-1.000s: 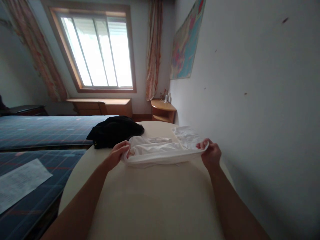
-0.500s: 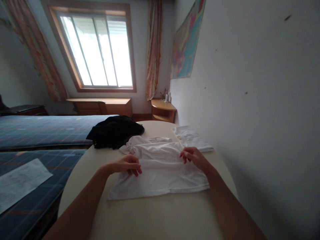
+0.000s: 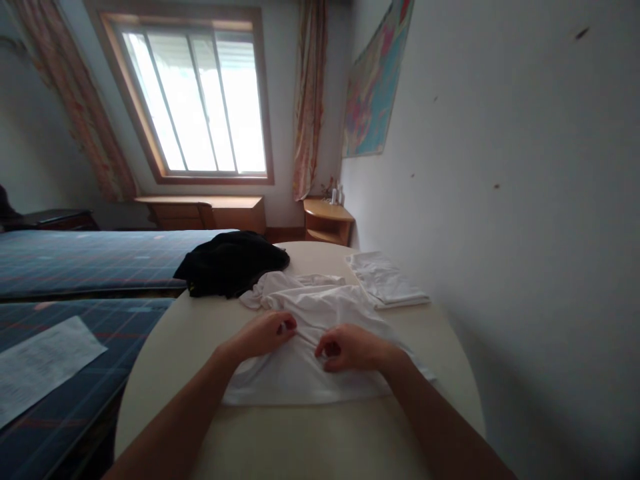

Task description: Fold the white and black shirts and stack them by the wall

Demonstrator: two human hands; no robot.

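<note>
Near field: the left hand [image 3: 263, 333] and right hand [image 3: 350, 348] rest close together on a white garment [image 3: 310, 360] spread on the round, cream worktop [image 3: 280, 433]. The fingers of both hands are curled narrow, each pinching a small fold of the white cloth near its middle. The garment lies mostly flat at its near edge, wrinkled and bunched toward its far end, thin and slightly sheer. Middle field: a folded white cloth [image 3: 387, 280] lies to the far right on the worktop, just beside the garment; a crumpled black garment [image 3: 230, 263] sits at the far left edge. Left of the worktop stands a bed with a blue plaid cover [image 3: 75, 260], a sheet of paper [image 3: 40, 367] on its near part. Far field: a window [image 3: 195, 100] flanked by patterned curtains [image 3: 307, 100], a wooden corner shelf [image 3: 327, 223], and a map [image 3: 375, 80] on the right wall.
</note>
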